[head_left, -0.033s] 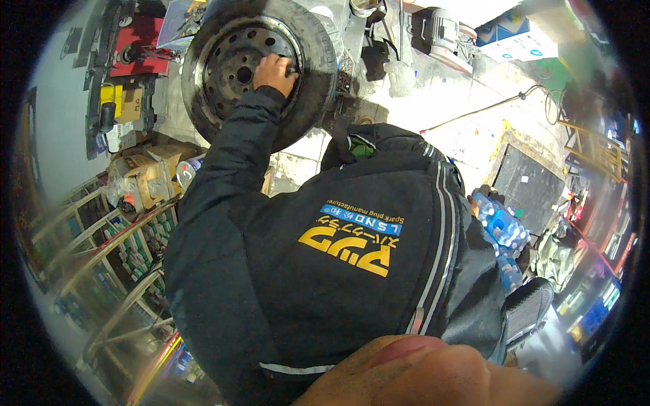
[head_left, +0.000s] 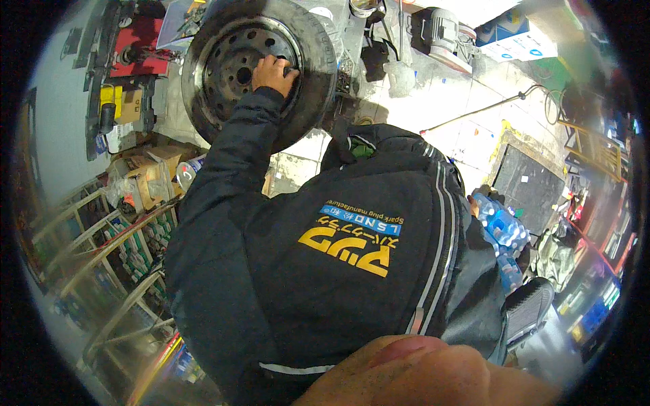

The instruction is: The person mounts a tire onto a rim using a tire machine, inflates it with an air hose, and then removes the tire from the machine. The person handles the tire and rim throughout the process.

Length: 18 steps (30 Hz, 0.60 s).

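A car wheel [head_left: 315, 64], a black tire on a dark steel rim with round holes, stands at the upper left. My left hand [head_left: 272, 76] reaches over its face, knuckles up. The fingers bend down onto the outer part of the rim beside a hole, and their tips are partly hidden. My left arm, in a black sleeve, stretches up to it from the lower left. I cannot make out my right hand; the jacket front hides most of that side. A skin-coloured patch shows at the jacket's right edge, too small to name.
Blue-tinted plastic bottles [head_left: 500, 220] lie to my right. A grey motor with a grinding wheel [head_left: 447, 39] sits at the upper right. Cardboard boxes [head_left: 150, 179] and shelves are on the left. A thin hose [head_left: 474, 116] crosses the bright floor near a dark square plate [head_left: 527, 181].
My left hand's fingers have shifted slightly on the rim and spread a little. The wheel has not visibly moved.
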Available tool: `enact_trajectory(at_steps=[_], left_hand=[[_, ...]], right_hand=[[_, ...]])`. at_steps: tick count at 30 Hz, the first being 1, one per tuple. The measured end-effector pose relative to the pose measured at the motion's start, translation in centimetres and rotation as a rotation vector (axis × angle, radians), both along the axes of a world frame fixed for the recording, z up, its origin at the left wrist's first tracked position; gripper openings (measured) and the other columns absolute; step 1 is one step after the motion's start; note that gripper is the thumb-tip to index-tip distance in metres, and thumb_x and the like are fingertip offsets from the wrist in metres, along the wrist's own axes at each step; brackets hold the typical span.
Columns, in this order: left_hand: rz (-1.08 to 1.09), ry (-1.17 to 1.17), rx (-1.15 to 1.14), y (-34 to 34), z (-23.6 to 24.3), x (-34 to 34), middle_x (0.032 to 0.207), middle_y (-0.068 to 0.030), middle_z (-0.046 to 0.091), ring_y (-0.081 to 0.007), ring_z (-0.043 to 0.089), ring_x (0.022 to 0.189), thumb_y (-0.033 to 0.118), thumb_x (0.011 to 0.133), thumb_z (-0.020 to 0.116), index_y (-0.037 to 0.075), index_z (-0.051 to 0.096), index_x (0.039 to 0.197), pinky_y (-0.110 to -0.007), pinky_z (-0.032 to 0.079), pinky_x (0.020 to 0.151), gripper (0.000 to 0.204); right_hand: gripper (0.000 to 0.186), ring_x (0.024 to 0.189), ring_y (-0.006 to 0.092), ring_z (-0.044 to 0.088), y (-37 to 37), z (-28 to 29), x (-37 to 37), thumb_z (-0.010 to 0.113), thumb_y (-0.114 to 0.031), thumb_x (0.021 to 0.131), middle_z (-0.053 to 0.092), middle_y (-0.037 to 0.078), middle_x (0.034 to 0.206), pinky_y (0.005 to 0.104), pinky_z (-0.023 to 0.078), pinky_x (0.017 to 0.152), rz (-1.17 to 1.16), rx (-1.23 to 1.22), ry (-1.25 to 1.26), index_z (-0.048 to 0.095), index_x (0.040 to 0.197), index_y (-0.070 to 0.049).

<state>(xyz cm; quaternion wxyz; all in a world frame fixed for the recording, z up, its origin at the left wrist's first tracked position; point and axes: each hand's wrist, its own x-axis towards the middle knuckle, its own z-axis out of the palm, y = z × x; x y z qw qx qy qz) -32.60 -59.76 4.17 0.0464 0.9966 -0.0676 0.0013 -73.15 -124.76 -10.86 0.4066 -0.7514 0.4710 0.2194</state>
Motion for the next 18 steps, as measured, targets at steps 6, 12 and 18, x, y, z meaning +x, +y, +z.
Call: enact_trajectory(at_steps=[6, 12, 18], left_hand=[[-0.141, -0.099, -0.092, 0.3, -0.3, -0.2, 0.104, -0.0048, 0.061, -0.0311, 0.054, 0.109, 0.019, 0.081, 0.078, 0.014, 0.074, 0.097, -0.048, 0.047, 0.092, 0.018], [-0.174, -0.114, -0.102, 0.1, 0.2, -0.3, 0.103, -0.0058, 0.061, -0.0306, 0.054, 0.107, 0.027, 0.081, 0.077, 0.014, 0.074, 0.097, -0.047, 0.045, 0.092, 0.021], [-0.153, -0.121, -0.035, -0.2, 0.9, -0.4, 0.102, -0.0051, 0.062, -0.0302, 0.055, 0.105, 0.029, 0.079, 0.078, 0.015, 0.075, 0.098, -0.046, 0.045, 0.091, 0.024]], right_hand=[[0.071, 0.105, 0.0324, 0.066, 0.7, -1.1, 0.2, 0.081, -0.024, 0.081, 0.064, 0.024, 0.128, 0.0422, 0.053, 0.084, -0.149, 0.005, -0.075, 0.051, 0.137, 0.007], [0.071, 0.106, 0.0330, 0.065, -2.4, -4.7, -0.3, 0.081, -0.024, 0.081, 0.064, 0.025, 0.127, 0.0418, 0.053, 0.087, -0.036, 0.045, 0.004, 0.051, 0.137, 0.007], [0.074, 0.111, 0.0345, 0.063, -3.1, -5.6, 0.8, 0.080, -0.024, 0.081, 0.063, 0.025, 0.127, 0.0421, 0.052, 0.089, -0.103, 0.133, -0.025, 0.048, 0.139, 0.008]])
